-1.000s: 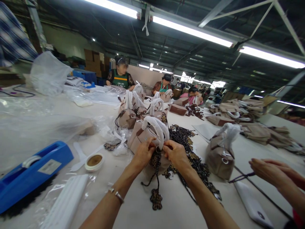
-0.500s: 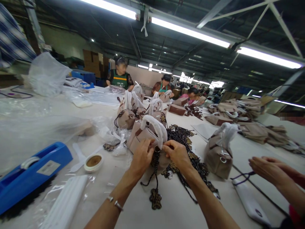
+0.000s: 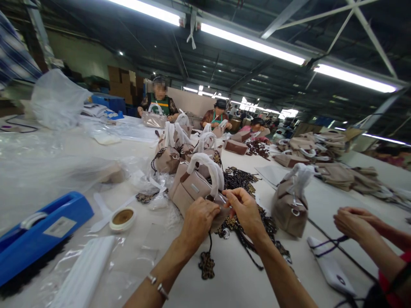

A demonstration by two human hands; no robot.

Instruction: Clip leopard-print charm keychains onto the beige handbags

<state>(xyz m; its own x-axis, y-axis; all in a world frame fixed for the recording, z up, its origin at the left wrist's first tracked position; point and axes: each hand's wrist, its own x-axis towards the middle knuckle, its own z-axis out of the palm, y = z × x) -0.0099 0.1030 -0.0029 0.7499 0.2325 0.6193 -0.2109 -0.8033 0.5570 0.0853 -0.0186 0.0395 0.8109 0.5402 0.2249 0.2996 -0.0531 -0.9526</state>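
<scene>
A beige handbag (image 3: pixel 189 191) with white-wrapped handles (image 3: pixel 205 160) stands in front of me, its end turned toward me. My left hand (image 3: pixel 199 219) is closed at that end, fingers pinched over a dark braided cord. From under it hangs a leopard-print charm (image 3: pixel 206 265), flower-like in outline, just above the tabletop. Beside the handle base, my right hand (image 3: pixel 243 209) is closed in a pinch near shiny metal; what lies between its fingertips is too small to make out. Right of it lies a pile of similar dark charms and cords (image 3: pixel 239 182).
Another wrapped handbag (image 3: pixel 290 209) stands right, several more (image 3: pixel 168 156) behind. At left are a blue tape dispenser (image 3: pixel 48 231), a tape roll (image 3: pixel 122 219) and clear plastic (image 3: pixel 77 175). A co-worker's hands (image 3: pixel 359 222) are near a white power bank (image 3: pixel 330 265).
My left hand has moved down and right over the braided cord, uncovering the bag's front label. The right hand stays near the handle base. A co-worker at the back now holds up a wrapped bag.
</scene>
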